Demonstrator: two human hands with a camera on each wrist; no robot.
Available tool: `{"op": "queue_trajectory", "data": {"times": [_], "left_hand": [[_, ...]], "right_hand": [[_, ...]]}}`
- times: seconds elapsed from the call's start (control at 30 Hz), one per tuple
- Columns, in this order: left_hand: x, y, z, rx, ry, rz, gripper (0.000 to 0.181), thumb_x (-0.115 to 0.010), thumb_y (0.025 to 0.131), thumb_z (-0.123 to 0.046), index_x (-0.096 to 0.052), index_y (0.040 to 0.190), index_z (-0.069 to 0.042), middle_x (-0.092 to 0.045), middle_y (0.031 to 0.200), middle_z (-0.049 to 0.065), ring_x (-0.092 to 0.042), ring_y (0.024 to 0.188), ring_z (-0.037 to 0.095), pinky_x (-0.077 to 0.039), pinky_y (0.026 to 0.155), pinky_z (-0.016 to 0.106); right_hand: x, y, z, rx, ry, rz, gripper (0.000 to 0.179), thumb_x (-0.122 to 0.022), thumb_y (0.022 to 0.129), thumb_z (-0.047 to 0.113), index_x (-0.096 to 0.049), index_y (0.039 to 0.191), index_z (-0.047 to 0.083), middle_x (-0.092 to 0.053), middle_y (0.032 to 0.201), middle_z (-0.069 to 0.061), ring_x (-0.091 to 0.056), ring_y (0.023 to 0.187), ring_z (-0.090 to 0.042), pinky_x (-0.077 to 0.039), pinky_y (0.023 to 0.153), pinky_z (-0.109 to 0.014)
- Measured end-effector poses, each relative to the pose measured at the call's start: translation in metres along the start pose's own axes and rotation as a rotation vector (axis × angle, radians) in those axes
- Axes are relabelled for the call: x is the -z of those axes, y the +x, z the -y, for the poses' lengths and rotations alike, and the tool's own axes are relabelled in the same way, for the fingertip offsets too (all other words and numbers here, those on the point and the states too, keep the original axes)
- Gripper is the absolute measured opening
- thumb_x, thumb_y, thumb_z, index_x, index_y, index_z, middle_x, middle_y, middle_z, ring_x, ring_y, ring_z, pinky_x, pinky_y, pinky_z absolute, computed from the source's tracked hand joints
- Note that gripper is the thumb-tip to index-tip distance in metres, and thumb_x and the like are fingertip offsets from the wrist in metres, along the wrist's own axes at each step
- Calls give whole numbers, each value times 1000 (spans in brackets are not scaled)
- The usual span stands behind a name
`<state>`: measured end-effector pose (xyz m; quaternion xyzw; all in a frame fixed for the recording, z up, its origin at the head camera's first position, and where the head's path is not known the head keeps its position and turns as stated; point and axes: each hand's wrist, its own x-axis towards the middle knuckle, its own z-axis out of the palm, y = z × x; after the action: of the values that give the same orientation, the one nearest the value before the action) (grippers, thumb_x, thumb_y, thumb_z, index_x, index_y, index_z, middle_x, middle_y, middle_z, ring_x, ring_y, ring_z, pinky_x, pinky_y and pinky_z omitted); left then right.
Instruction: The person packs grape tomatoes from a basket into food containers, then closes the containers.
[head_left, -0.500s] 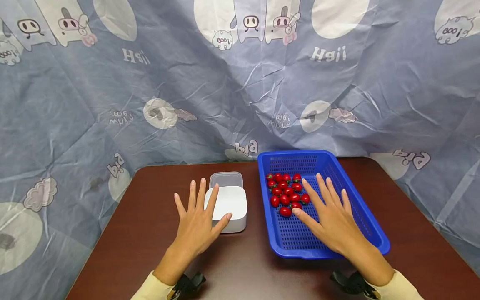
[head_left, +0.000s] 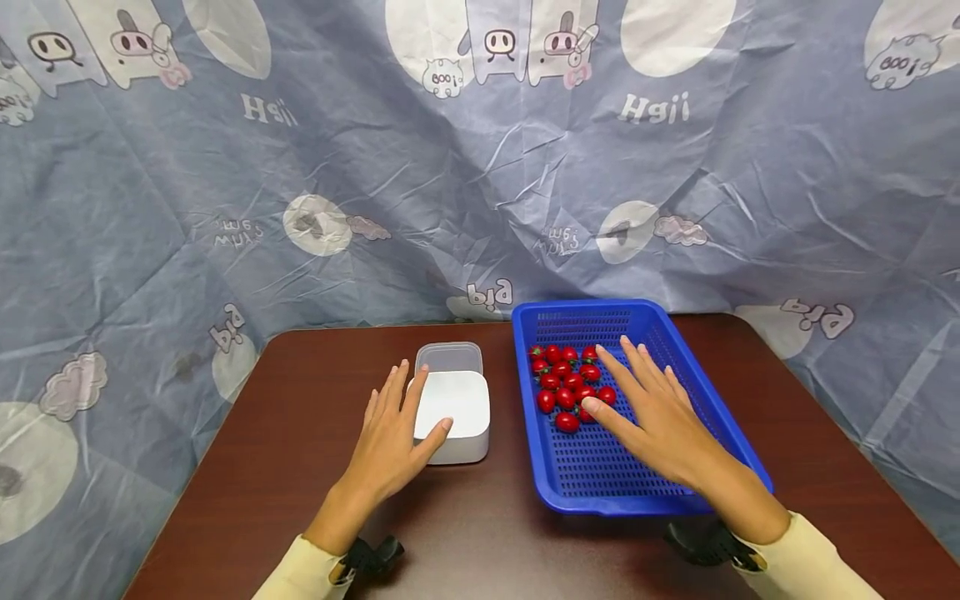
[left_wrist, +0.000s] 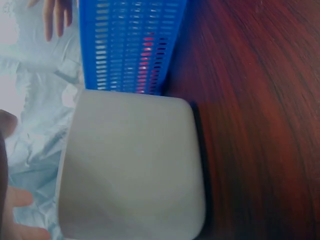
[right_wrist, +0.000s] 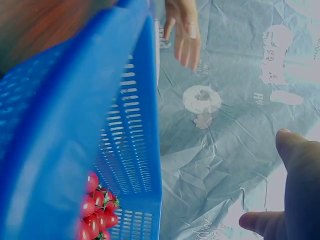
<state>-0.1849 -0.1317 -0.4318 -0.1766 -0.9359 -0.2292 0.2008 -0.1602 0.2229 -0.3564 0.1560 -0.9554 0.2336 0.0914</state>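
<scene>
My left hand (head_left: 388, 446) hovers beside a white square box (head_left: 459, 404), its fingers extended and holding nothing. In the left wrist view the side of the white box (left_wrist: 132, 165) fills the middle, with fingertips (left_wrist: 22, 197) at the left edge. Over the right part of a blue perforated basket (head_left: 551, 475) is my right hand (head_left: 663, 425), fingers spread and empty. Several red cherry tomatoes (head_left: 566, 398) lie in the basket's left half, a few with green stems. The right wrist view shows tomatoes (right_wrist: 98, 210) past the basket rim, and the right thumb and a finger.
Behind the white box lies a translucent lid (head_left: 450, 357). All of it stands on a dark brown wooden table (head_left: 315, 392). A blue-grey printed cloth (head_left: 420, 192) hangs behind the table's far edge.
Both hands have turned a little, with their fingers closer together than before. The box, basket and tomatoes remain in place; the head view has shifted slightly.
</scene>
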Motion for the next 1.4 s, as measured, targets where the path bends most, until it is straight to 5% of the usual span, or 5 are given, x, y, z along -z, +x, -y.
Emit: {"op": "queue_trajectory", "data": {"times": [0.23, 0.47, 0.8, 1.13, 1.4], "left_hand": [[-8, 2, 12, 2, -230, 22, 79, -55, 91, -55, -14, 155, -32, -13, 160, 2, -22, 143, 29, -31, 102, 62], [-18, 3, 26, 16, -464, -12, 80, -66, 88, -41, -21, 153, -29, -19, 158, -2, -30, 140, 26, -31, 102, 61], [-33, -1, 42, 34, -594, -8, 80, -68, 88, -30, -22, 153, -26, -24, 157, 2, -26, 141, 27, -24, 106, 60], [-19, -5, 23, 57, -722, 63, 82, -68, 85, -17, -22, 152, -9, -27, 153, 20, -29, 137, 39, -24, 103, 65], [-50, -8, 50, 58, -752, 54, 88, -72, 84, -22, -19, 154, -26, -29, 154, 5, -33, 136, 27, -29, 103, 59]], "right_hand": [[4, 17, -2, 12, 99, 77, 69, -49, 95, 54, -23, 154, 29, -11, 160, -11, -5, 146, -39, -4, 107, -68], [7, 33, -9, 24, 167, 146, 67, -50, 95, 54, -31, 152, 26, -22, 158, -9, -20, 143, -39, -21, 103, -70], [-1, 56, -29, 110, 280, 210, 55, -61, 92, 44, -47, 143, 26, -51, 141, -10, -45, 130, -34, -37, 99, -59], [-18, 75, -49, 221, 324, 334, 66, -75, 81, 44, -51, 140, 27, -57, 135, -7, -55, 121, -28, -45, 95, -52], [-35, 84, -64, 253, 402, 416, 63, -76, 83, 33, -53, 137, 8, -59, 130, -16, -53, 121, -38, -42, 97, -56]]}}
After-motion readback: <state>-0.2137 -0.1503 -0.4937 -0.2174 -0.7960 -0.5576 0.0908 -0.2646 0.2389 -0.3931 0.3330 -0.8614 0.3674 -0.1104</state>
